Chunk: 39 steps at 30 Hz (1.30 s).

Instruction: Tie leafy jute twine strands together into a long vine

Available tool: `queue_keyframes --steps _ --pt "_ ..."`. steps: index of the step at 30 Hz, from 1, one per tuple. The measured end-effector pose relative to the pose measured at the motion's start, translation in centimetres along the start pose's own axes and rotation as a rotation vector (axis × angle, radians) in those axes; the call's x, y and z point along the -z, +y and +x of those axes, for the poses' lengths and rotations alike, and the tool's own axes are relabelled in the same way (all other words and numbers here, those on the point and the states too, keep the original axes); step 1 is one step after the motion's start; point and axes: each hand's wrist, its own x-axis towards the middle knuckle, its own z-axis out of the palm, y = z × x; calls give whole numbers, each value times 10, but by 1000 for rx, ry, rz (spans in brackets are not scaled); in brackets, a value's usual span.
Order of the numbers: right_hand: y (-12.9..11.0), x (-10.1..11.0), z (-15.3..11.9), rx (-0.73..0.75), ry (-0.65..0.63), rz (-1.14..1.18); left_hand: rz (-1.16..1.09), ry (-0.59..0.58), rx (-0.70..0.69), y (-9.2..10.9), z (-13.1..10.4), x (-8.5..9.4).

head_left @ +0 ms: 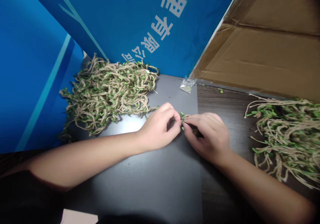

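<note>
My left hand and my right hand meet near the middle of the view, above a grey mat. Both pinch a small piece of leafy twine, with green leaves showing between the fingertips. Most of that piece is hidden by my fingers. Behind my left hand lies a big tangled pile of twine with green leaves. A second pile of leafy twine with loose pale ends rests to the right, beyond my right forearm.
Blue panels with white characters stand at the back and left. A cardboard sheet leans at the back right, over a dark wooden surface. A small clear plastic bag lies at its corner. Pale paper shows at the bottom.
</note>
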Motion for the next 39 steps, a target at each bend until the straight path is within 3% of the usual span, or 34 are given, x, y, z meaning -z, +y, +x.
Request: queue_keyframes --steps 11,25,32,39 --pt "1 -4 0 35 -69 -1 -9 -15 8 -3 0 0" --pt "-4 0 2 31 6 24 -29 -18 25 0 0 1" --pt "-2 0 -1 141 -69 93 -27 -72 -11 1 0 3" --pt "-2 2 -2 143 -28 100 -54 -123 -47 0 2 6"
